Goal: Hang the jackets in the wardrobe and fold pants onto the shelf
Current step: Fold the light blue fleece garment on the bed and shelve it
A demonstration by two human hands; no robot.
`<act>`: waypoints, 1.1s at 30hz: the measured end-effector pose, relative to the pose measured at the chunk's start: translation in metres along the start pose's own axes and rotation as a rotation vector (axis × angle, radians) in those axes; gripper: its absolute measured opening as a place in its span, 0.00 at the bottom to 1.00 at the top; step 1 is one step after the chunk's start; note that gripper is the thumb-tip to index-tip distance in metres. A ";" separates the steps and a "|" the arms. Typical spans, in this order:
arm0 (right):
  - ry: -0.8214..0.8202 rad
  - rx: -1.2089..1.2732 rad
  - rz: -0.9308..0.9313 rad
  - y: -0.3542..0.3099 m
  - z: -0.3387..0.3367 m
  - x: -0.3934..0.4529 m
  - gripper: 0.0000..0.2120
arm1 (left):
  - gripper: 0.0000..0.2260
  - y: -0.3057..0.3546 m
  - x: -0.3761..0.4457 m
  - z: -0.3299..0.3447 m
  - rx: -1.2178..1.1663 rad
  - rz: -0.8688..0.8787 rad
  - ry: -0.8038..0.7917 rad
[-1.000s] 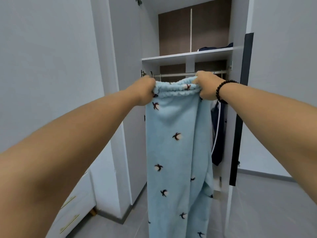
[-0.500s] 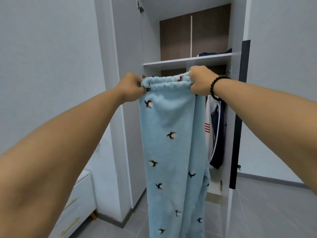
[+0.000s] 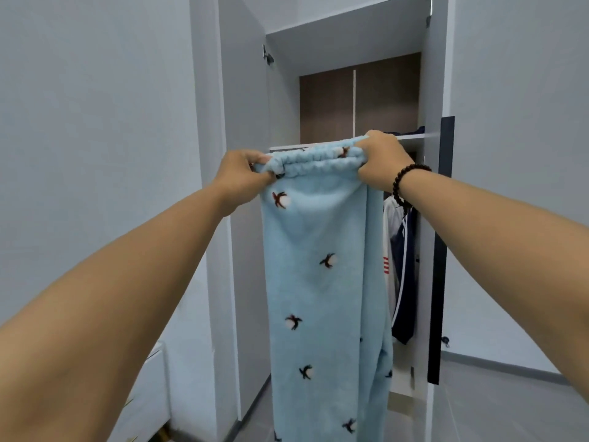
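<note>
Light blue fleece pants [image 3: 322, 282] with small dark bird prints hang straight down in front of the open wardrobe [image 3: 350, 43]. My left hand [image 3: 242, 173] grips the left end of their elastic waistband and my right hand [image 3: 381, 164], with a dark bead bracelet at the wrist, grips the right end. The waistband is stretched level between them at about shelf height. Behind it the white shelf [image 3: 411, 137] shows, with a dark folded garment on it. A white and navy jacket [image 3: 400, 266] hangs inside on the right. The pants hide the hanging rail.
The left wardrobe door [image 3: 245, 122] stands open against the grey wall. A dark strip [image 3: 441, 250] runs down the right door edge. A white drawer unit [image 3: 149, 393] stands low on the left. Grey floor tiles [image 3: 494, 409] lie to the right.
The view has tilted upward and I am closer to the wardrobe. Both hands keep their grip on the waistband, which sits lower in view and hides the rail.
</note>
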State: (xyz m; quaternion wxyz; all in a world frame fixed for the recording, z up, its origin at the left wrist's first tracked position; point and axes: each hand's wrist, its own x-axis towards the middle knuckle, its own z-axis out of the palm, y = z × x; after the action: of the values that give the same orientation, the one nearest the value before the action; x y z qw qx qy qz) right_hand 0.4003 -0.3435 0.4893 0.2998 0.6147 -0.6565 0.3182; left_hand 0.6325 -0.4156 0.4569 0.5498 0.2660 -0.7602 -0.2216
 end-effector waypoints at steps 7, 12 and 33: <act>0.060 0.355 0.066 -0.013 -0.023 0.003 0.12 | 0.11 0.011 0.003 -0.008 -0.246 -0.078 0.133; 0.120 0.535 0.165 -0.016 -0.020 -0.004 0.17 | 0.16 0.014 0.001 -0.027 -0.473 -0.341 -0.062; 0.005 0.899 -0.013 -0.142 -0.005 -0.015 0.11 | 0.05 0.087 -0.068 -0.070 0.542 -0.606 -0.249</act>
State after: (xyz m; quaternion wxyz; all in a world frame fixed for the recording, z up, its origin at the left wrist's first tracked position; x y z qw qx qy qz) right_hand 0.5432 -0.3367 0.4877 0.0064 0.6872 -0.4483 0.5716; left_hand 0.7027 -0.3084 0.4837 0.2741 0.5835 -0.7390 -0.1957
